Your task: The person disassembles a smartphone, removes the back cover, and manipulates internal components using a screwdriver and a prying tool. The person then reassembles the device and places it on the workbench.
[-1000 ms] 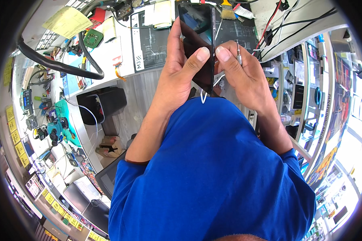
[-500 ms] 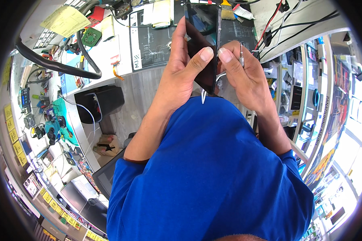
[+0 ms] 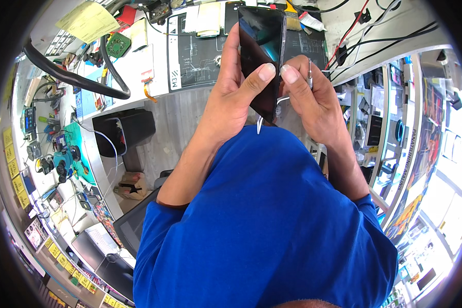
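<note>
My left hand [image 3: 231, 95] is closed round a black smartphone [image 3: 259, 51], thumb across its dark, glossy screen and fingers along its left side. The phone stands tilted over the bench's front edge. On its other side my right hand [image 3: 315, 100] is closed, with the thumb tip at the phone's right edge. A slim tool with a thin metal tip [image 3: 309, 73] sticks up between the right fingers; its handle is hidden in the hand. A white cord [image 3: 283, 97] shows between the phone and the right hand, and a white end [image 3: 260, 124] hangs below the phone.
A black work mat [image 3: 197, 64] lies on the white bench behind the phone. A brush [image 3: 292, 20] and papers [image 3: 208, 18] are at the back. Cables [image 3: 385, 41] run at the right. A thick black hose [image 3: 72, 84] arches at the left, near an orange flex ribbon [image 3: 149, 92].
The phone has shifted very slightly right and down in the picture, and its screen is turned a little more into view. Both hands keep their hold.
</note>
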Action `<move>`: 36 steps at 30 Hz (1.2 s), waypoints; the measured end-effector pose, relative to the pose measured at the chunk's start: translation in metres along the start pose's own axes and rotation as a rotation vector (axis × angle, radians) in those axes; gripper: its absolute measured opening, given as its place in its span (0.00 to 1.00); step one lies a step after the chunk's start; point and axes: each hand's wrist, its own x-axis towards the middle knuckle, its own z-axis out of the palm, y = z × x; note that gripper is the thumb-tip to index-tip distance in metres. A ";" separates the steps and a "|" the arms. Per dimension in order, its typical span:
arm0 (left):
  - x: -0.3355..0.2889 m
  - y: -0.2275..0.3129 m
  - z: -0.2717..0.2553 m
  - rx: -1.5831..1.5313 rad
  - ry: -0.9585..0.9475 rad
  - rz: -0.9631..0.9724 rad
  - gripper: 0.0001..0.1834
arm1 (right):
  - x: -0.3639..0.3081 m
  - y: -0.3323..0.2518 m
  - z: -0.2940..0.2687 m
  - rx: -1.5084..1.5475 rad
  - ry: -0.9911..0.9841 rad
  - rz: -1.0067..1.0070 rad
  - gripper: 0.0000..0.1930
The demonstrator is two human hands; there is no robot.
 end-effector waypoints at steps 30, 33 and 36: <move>-0.002 0.006 -0.006 -0.021 0.043 0.004 0.54 | 0.008 -0.006 0.006 0.030 -0.045 0.062 0.16; -0.003 0.007 -0.007 -0.023 0.047 -0.003 0.53 | 0.009 -0.009 0.006 -0.007 -0.052 0.052 0.17; -0.004 0.007 -0.007 -0.019 0.056 0.005 0.53 | 0.010 -0.008 0.008 -0.009 -0.041 0.020 0.18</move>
